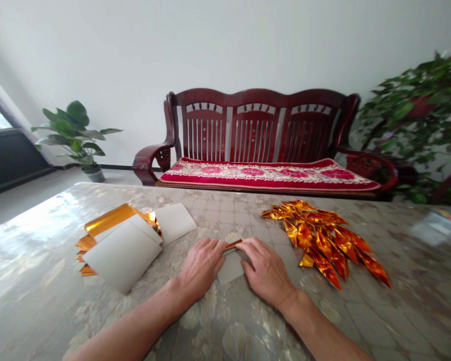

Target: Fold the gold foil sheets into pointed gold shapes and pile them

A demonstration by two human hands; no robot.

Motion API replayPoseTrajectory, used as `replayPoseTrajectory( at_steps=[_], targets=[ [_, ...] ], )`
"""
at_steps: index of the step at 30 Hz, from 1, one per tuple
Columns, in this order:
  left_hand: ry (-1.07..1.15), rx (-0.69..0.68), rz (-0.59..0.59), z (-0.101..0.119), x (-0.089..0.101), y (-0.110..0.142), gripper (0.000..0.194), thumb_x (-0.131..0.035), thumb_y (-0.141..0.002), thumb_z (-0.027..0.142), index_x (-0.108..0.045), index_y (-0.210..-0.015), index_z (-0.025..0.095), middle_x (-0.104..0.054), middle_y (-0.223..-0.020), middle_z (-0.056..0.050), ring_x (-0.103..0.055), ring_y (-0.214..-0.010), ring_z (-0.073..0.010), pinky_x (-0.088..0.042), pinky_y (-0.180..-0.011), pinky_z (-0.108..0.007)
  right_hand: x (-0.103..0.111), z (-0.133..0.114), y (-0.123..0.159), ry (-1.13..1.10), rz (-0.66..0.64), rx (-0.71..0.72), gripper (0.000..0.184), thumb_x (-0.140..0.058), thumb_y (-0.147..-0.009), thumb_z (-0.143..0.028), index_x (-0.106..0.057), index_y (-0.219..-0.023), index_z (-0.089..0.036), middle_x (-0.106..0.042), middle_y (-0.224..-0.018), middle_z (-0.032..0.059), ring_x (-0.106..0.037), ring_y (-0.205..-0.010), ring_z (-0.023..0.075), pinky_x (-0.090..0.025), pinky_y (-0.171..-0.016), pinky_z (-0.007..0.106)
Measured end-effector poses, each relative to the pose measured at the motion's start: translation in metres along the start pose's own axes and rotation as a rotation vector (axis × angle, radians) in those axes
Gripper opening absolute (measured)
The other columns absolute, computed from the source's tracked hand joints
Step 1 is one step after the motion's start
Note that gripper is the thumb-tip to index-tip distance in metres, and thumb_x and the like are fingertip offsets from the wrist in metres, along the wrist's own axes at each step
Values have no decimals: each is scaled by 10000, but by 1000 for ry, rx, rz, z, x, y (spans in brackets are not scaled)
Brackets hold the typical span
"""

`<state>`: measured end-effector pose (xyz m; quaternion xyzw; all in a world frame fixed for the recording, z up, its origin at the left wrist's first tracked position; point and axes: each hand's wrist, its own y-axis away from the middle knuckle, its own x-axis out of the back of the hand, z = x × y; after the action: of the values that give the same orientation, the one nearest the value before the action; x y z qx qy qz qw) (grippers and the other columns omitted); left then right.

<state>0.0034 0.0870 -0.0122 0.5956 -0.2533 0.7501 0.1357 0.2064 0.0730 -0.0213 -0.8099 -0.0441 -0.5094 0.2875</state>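
Observation:
A sheet of gold foil paper (231,271) lies pale side up on the table in front of me. Its far edge is turned over in a narrow strip that shows gold. My left hand (205,263) grips the left end of that fold, and my right hand (262,265) grips the right end, fingers closed on it. Parts of the sheet are hidden under both hands. To the left lies a loose stack of foil sheets (124,255), some white side up and some gold. On the right sits a pile of folded gold foil pieces (323,238) with pointed ends.
The table (225,326) has a patterned, shiny cover. A clear plastic packet (439,228) lies near its right side. Beyond the table stand a wooden bench (255,125) with a red floral cushion, a potted plant (75,133) at left and leafy greenery (417,115) at right.

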Motion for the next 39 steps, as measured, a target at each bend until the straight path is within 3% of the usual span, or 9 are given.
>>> replayPoseTrajectory(
  at_steps=[4, 10, 14, 18, 24, 29, 39],
  targets=[
    [38, 5, 11, -5, -1, 0, 252, -502, -966, 211, -610, -1191, 248, -678, -999, -24, -602, -949, -211, -459, -866, -329, 6, 0, 1, 12, -24, 41, 271, -561, -824, -70, -644, -1022, -235, -649, -1026, 36, -575, -981, 207, -445, -879, 350],
    [116, -41, 5, -11, 1, -1, 204, -529, -975, 278, -678, -1113, 255, -696, -995, -18, -605, -962, -197, -454, -884, -311, 13, 2, 1, -1, -27, 110, 342, -640, -842, -170, -632, -1174, -254, -640, -1174, 56, -533, -1093, 236, -408, -959, 403],
    [99, -48, 31, -11, -1, -2, 239, -483, -1000, 327, -698, -1040, 232, -700, -979, -24, -601, -936, -195, -453, -887, -315, 12, 4, 0, 34, -74, 91, 286, -658, -865, -209, -641, -1147, -253, -665, -1114, 41, -536, -1060, 234, -418, -924, 395],
    [98, -41, 56, -12, -3, -2, 276, -425, -1023, 311, -690, -1045, 233, -696, -961, -26, -601, -917, -185, -455, -854, -299, 12, 4, 0, 80, -85, 103, 237, -634, -887, -196, -651, -1118, -242, -675, -1047, 41, -542, -1014, 224, -428, -883, 374],
    [59, -46, 20, -8, 2, -1, 212, -595, -937, 351, -666, -1093, 227, -693, -945, -33, -601, -911, -213, -455, -837, -324, 12, 3, -1, 97, -74, 122, 257, -606, -901, -181, -642, -1148, -243, -662, -1049, 48, -541, -1006, 220, -426, -887, 367],
    [79, -1, 24, -6, 2, -1, 182, -545, -958, 270, -684, -1070, 233, -684, -1002, -33, -599, -965, -206, -465, -860, -311, 12, 1, 0, 99, -72, 109, 253, -593, -907, -167, -648, -1137, -259, -642, -1070, 47, -535, -1008, 224, -413, -869, 366],
    [87, 25, 28, -7, 1, -2, 221, -521, -980, 322, -698, -1086, 246, -667, -1000, -28, -598, -961, -197, -482, -857, -307, 9, -3, -3, 91, -52, 82, 315, -608, -887, -149, -619, -1187, -247, -629, -1104, 54, -526, -1038, 228, -417, -905, 372]
  ],
)
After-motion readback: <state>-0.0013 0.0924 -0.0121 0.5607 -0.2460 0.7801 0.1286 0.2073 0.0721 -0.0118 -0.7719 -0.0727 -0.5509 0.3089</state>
